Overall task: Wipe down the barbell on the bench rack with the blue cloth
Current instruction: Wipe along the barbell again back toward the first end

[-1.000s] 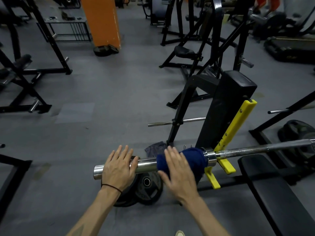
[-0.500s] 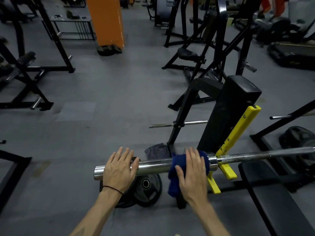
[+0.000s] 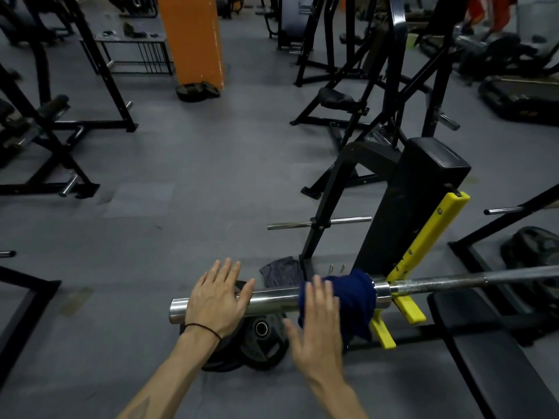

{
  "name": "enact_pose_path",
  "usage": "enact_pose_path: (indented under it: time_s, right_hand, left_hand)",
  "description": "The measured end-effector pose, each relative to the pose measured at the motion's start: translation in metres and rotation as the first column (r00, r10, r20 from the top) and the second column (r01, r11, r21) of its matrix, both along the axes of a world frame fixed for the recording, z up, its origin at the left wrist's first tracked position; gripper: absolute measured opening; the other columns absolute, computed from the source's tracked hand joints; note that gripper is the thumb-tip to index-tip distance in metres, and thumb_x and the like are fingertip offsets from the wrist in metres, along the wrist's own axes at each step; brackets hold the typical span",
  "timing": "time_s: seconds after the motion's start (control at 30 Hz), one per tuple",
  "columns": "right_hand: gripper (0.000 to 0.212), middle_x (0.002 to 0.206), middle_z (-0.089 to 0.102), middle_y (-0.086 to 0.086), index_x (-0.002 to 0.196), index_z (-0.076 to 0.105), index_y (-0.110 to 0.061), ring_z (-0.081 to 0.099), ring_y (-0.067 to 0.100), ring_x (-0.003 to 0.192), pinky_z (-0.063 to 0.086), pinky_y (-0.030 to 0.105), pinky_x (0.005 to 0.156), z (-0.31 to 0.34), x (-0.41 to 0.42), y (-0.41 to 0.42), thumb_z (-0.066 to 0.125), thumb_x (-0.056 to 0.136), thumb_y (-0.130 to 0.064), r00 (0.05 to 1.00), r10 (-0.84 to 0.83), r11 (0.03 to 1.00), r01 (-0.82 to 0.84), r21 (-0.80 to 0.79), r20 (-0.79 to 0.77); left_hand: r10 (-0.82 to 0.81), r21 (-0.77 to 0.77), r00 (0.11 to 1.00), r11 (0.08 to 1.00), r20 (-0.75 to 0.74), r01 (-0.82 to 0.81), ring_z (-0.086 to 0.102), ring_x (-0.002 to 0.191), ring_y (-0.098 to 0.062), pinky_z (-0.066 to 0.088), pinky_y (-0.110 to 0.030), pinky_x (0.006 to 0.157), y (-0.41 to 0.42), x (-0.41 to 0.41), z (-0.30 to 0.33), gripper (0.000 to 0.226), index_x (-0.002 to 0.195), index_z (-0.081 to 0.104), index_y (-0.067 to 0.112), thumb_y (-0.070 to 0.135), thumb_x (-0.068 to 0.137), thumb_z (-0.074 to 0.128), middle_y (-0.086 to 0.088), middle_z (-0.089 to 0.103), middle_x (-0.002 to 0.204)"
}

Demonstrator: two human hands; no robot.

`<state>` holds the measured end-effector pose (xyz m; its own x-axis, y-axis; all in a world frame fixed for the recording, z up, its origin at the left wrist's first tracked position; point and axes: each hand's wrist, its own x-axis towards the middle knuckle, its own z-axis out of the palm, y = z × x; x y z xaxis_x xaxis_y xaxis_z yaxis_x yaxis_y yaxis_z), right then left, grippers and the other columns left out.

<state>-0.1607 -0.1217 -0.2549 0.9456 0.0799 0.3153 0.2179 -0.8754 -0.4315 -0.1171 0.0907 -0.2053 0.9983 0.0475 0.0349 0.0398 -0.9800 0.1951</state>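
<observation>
The steel barbell (image 3: 272,300) lies across the yellow hooks (image 3: 405,303) of the bench rack, its left sleeve sticking out toward me. The blue cloth (image 3: 354,297) is draped over the sleeve just left of the collar, hanging down in front. My right hand (image 3: 317,331) lies flat with straight fingers, its fingertips pressing the cloth's left part against the sleeve. Flat on the sleeve's free end rests my left hand (image 3: 216,297), fingers straight, a black band on its wrist.
Black weight plates (image 3: 260,343) lie on the floor under the sleeve, with a grey rag (image 3: 279,272) behind them. The black bench pad (image 3: 484,352) runs to the lower right. Black racks and machines stand around, and an orange pillar (image 3: 193,37) stands at the back.
My right hand has drawn back toward me over the cloth, which rolled round the sleeve and now covers its top. My left hand stays on the sleeve end.
</observation>
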Motion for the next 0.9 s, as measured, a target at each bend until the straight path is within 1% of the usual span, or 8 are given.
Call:
enact_pose_path:
  time_s: [0.07,0.13,0.33,0.4,0.53,0.73,0.8,0.9]
  right_hand:
    - [0.072,0.172,0.018,0.005,0.163,0.025,-0.012,0.011,0.021,0.160,0.004,0.041,0.129,0.007,0.015,0.003,0.028,0.109,-0.060,0.991,0.136,0.985,-0.133,-0.109,0.016]
    - [0.068,0.170,0.024,0.002,0.161,0.032,-0.015,0.017,0.019,0.159,0.004,0.038,0.129,0.014,0.036,-0.020,0.026,0.109,-0.059,0.994,0.106,0.981,-0.104,-0.162,0.004]
    - [0.074,0.171,0.021,0.008,0.161,0.028,-0.007,0.009,0.022,0.160,-0.001,0.041,0.130,0.007,0.014,-0.025,0.025,0.108,-0.058,0.986,-0.167,0.985,0.165,0.052,0.016]
    - [0.076,0.173,0.014,0.008,0.163,0.022,-0.007,0.005,0.025,0.160,-0.002,0.042,0.129,0.005,0.002,0.014,0.028,0.108,-0.059,0.999,-0.046,0.997,0.046,0.066,0.006]
    - [0.068,0.170,0.024,0.003,0.162,0.029,-0.016,0.016,0.019,0.159,0.010,0.041,0.128,0.007,0.022,0.008,0.032,0.109,-0.059,0.982,0.186,0.970,-0.181,-0.163,0.020]
    - [0.072,0.171,0.020,0.005,0.160,0.032,-0.008,0.013,0.024,0.160,0.004,0.044,0.130,0.005,0.019,-0.027,0.027,0.108,-0.058,0.984,-0.175,0.985,0.174,0.016,0.034]
    - [0.075,0.171,0.020,0.009,0.161,0.030,-0.006,0.010,0.026,0.160,0.000,0.043,0.130,0.004,0.011,0.007,0.029,0.108,-0.059,0.996,-0.085,0.996,0.084,0.029,0.021]
    - [0.068,0.168,0.030,0.006,0.158,0.038,-0.014,0.024,0.023,0.157,0.007,0.040,0.129,0.009,0.024,0.003,0.030,0.108,-0.059,0.989,0.149,0.977,-0.144,-0.156,0.023]
  left_hand:
    - [-0.016,-0.029,1.000,0.999,-0.002,0.015,0.022,0.152,-0.015,0.022,-0.034,0.120,0.003,0.005,0.002,0.095,0.156,0.034,0.025,0.075,0.085,-0.004,0.003,0.029,0.163]
    - [-0.058,-0.044,0.998,0.997,0.010,0.058,0.028,0.150,-0.017,0.025,-0.036,0.120,0.006,0.008,0.002,0.092,0.153,0.040,0.021,0.074,0.089,0.002,0.001,0.034,0.161]
    - [-0.140,0.075,0.973,0.989,0.181,0.128,0.045,0.140,-0.033,0.031,-0.051,0.116,0.027,-0.021,-0.013,0.064,0.138,0.058,0.004,0.050,0.103,0.029,-0.014,0.052,0.147]
    - [-0.135,0.099,0.966,0.988,0.218,0.116,0.044,0.140,-0.034,0.032,-0.053,0.116,0.030,-0.023,-0.015,0.063,0.138,0.059,0.004,0.048,0.103,0.030,-0.014,0.052,0.147]
    - [-0.081,0.084,0.987,0.994,0.136,0.070,0.043,0.142,-0.031,0.030,-0.049,0.117,0.027,-0.009,-0.012,0.071,0.141,0.056,0.009,0.057,0.102,0.023,-0.011,0.051,0.149]
    - [-0.059,0.081,0.988,0.996,0.145,0.047,0.042,0.142,-0.029,0.030,-0.047,0.117,0.027,-0.001,-0.010,0.070,0.140,0.058,0.011,0.059,0.099,0.027,-0.010,0.051,0.149]
    - [-0.052,0.058,0.987,0.997,0.149,0.043,0.044,0.141,-0.030,0.031,-0.047,0.116,0.027,0.001,-0.011,0.070,0.138,0.060,0.011,0.059,0.099,0.028,-0.010,0.052,0.148]
    - [-0.089,0.076,0.983,0.994,0.162,0.078,0.043,0.142,-0.029,0.029,-0.046,0.117,0.029,-0.001,-0.011,0.069,0.140,0.058,0.011,0.057,0.100,0.028,-0.010,0.050,0.150]
